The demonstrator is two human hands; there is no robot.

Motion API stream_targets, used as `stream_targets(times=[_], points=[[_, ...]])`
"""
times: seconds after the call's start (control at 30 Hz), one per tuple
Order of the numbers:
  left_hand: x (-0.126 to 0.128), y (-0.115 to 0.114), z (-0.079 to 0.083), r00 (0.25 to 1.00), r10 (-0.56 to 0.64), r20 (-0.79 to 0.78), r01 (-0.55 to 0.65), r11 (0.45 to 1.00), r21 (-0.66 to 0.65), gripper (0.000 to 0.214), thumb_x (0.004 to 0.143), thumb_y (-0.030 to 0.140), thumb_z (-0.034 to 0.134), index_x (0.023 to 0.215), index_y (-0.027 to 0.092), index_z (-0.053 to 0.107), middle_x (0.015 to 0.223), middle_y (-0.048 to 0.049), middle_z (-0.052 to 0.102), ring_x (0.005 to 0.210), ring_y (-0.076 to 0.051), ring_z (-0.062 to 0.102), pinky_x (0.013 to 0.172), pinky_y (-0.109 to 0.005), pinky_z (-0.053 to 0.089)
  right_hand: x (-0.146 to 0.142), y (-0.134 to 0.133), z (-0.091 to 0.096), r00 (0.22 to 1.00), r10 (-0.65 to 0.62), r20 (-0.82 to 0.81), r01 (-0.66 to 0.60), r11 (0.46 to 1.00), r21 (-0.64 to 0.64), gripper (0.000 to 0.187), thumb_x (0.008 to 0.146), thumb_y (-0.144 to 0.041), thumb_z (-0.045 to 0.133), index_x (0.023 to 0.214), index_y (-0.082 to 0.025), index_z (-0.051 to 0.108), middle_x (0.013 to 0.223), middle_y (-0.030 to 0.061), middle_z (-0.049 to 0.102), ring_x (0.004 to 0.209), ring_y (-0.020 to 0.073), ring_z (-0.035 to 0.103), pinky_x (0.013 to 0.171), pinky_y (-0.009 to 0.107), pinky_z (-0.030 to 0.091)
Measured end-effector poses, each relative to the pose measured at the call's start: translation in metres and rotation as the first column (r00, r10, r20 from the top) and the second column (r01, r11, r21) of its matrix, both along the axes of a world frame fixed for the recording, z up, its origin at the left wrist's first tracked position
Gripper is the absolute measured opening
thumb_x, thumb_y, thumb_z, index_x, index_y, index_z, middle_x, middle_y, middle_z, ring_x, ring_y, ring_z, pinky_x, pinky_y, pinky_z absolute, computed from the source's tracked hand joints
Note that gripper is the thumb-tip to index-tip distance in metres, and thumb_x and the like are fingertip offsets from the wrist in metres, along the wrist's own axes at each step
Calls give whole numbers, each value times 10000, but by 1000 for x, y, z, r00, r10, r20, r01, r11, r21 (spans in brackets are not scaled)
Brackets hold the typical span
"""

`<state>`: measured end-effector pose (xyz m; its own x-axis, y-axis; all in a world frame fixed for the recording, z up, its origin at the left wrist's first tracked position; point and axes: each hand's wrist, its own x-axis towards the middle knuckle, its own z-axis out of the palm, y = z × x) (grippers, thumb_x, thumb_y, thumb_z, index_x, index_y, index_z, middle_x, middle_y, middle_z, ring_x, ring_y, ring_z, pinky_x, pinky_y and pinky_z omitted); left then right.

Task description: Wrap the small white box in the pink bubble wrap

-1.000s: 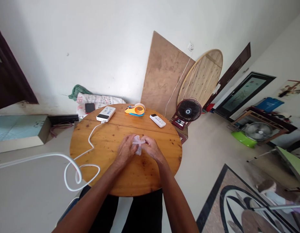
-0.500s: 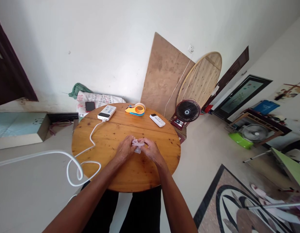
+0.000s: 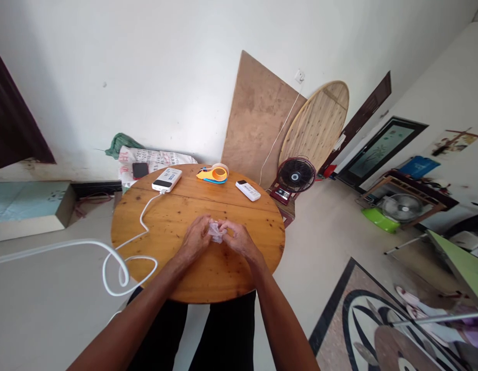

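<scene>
Over the middle of a round wooden table (image 3: 153, 226), my left hand (image 3: 195, 238) and my right hand (image 3: 237, 239) meet, fingers pinched together. Between them they hold a small crumpled piece of clear plastic (image 3: 216, 231), bunched up just above the tabletop. Both hands rest close to the wood, thumbs toward each other.
At the table's far side lie a white power bank (image 3: 167, 179) with a white cable (image 3: 125, 257) looping off the left edge, an orange tape dispenser (image 3: 213, 173) and a white remote (image 3: 247, 190). A black floor fan (image 3: 296, 175) stands beyond the table on the right, with boards leaning on the wall.
The clear plastic has been squeezed from a looser, spread shape into a smaller wad between my fingers. My hands stay in the same spot on the table.
</scene>
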<state>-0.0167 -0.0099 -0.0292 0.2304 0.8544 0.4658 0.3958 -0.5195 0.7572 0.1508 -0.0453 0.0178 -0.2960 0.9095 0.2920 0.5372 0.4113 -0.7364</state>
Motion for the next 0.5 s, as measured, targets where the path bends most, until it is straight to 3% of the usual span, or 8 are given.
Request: stream_targets(times=[0.2,0.5], points=[[-13,-5,-6,999,-27,-42,31,994,105,169,772,192,477,911,183,573,1125,-95,631,1072,-229,574,947,-399,459,2,-5,0,999,46,14,-46,998,45,127,790,-152,492,849,-219,582,1212,62,635,1218,189,529,1013,356,407],[-25,-12,-11,960,-9,-279,73,973,220,265,717,118,518,972,181,554,1287,-113,566,1181,-258,522,997,-430,421,3,-18,-32,999,28,44,-38,968,248,369,749,-150,584,1105,-211,510,1334,106,521,1347,208,371,1090,408,335]])
